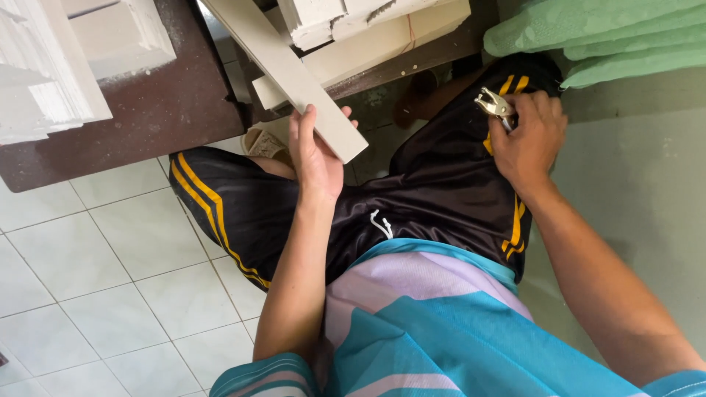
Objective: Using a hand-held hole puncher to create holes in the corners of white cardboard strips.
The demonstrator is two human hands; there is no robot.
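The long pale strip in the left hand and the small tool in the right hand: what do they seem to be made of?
The long pale flat strip, held by the left hand, looks like thick cardboard or paperboard: matte, off-white, with clean square-cut edges; thin wood is possible. The small plier-like silver tool in the right hand looks like bare metal, since it shines with bright highlights.

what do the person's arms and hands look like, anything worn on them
Both hands are bare: no gloves, rings or watch visible on the left hand or the right hand. The forearms are uncovered. Short sleeves in teal with pale stripes end near the elbows, matching the shirt.
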